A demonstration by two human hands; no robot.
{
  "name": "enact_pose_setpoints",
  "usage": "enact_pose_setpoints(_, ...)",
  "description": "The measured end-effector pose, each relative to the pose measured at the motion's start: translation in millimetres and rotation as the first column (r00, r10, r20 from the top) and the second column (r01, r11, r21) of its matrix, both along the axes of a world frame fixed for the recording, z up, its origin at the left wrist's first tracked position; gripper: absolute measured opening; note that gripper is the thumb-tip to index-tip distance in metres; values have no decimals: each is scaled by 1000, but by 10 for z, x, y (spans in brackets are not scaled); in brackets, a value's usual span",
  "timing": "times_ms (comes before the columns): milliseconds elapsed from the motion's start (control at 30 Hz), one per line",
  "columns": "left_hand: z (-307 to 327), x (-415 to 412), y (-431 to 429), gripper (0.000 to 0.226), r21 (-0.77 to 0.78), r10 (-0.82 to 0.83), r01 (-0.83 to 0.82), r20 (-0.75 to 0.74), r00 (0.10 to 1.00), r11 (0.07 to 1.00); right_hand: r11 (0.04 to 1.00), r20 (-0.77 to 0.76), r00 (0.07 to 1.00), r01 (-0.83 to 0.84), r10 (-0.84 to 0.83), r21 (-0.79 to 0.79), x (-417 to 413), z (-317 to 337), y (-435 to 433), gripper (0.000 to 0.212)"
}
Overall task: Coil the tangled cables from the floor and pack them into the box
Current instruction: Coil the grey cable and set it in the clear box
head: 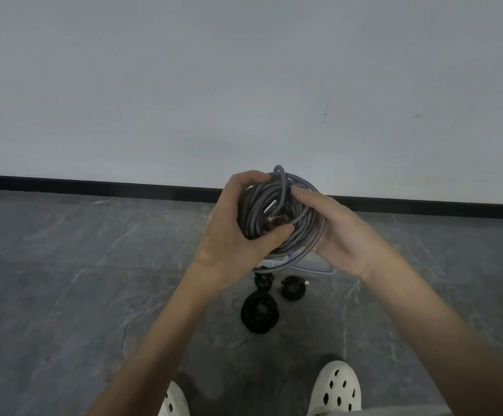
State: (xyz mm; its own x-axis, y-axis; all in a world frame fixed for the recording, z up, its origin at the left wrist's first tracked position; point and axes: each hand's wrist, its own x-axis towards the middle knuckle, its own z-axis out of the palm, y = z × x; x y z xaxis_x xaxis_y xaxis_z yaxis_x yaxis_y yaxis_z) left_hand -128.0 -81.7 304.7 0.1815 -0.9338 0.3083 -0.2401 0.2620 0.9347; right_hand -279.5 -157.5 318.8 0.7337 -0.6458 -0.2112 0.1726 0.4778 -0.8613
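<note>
Both hands are raised at frame centre, gripping one grey coil (pixel 277 202) of braided cable between them. The left hand (pixel 235 223) has its fingers curled over the coil's left and upper edge, with the thumb laid across the lower front turns. The right hand (pixel 334 232) cups the coil's right side, fingertips (pixel 301 193) pressing on the upper turns. A silver plug (pixel 269 209) lies slantwise in the coil's middle. One loose turn sags below the bundle. The coil is in the air, held in front of the box (pixel 319 265), not in it. The box is clear plastic with a blue line along the rim; it stands on the floor (pixel 79 265) and is mostly hidden behind the hands. Cannot tell its contents. Just below it on the floor lie the left small coil (pixel 263 280) and the right small coil (pixel 293 288), both black, and below those the big black coil (pixel 260 315). All three are wound. The floor is grey and veined. A black skirting (pixel 94 186) runs under the pale wall (pixel 244 70). White clogs (pixel 336 388) are at the bottom edge.
</note>
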Motion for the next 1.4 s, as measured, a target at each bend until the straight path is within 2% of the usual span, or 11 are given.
enact_pose_setpoints(200, -41, 36, -19, 62, 22, -10, 9, 11, 1000, 1000, 999, -73, 997, 26, -28, -38, -21, -24, -28, 45)
enact_pose_setpoints(400, -185, 40, -66, 66, 156, -20, 19, 1, 1000, 988, 991, -223, 968, 103, -118, -81, -22, -109, -26, 42)
enact_pose_setpoints(567, -233, 18, -86, 69, 215, -2, 0, 9, 1000, 977, 989, -210, 968, 122, -138, -89, -42, -59, 1, 55)
enact_pose_setpoints(1000, -238, -35, -110, 56, 331, 58, -73, 54, 997, 941, 991, -188, 973, 122, -131, -60, -92, -98, -3, 53)
enact_pose_setpoints(1133, -216, -4, -106, 64, 426, 77, -70, 2, 997, 902, 984, -172, 970, 160, -170, -74, -111, -118, -34, 52)
enact_pose_setpoints(1200, -218, 33, -105, 51, 508, 62, -64, 20, 998, 859, 979, -165, 968, 169, -187, -115, -124, -123, -47, 53)
enact_pose_setpoints(1300, -219, 51, -86, 10, 555, 31, 18, -79, 996, 832, 968, -149, 969, 171, -200, -182, -128, -131, -30, 53)
enact_pose_setpoints(1333, -217, 45, -85, 3, 529, 42, 13, -91, 995, 849, 965, -145, 968, 174, -205, -198, -126, -136, -23, 52)
enact_pose_setpoints(1400, -209, 26, -89, 11, 461, 79, -59, -24, 997, 885, 962, -138, 965, 192, -221, -196, -147, -136, -29, 55)
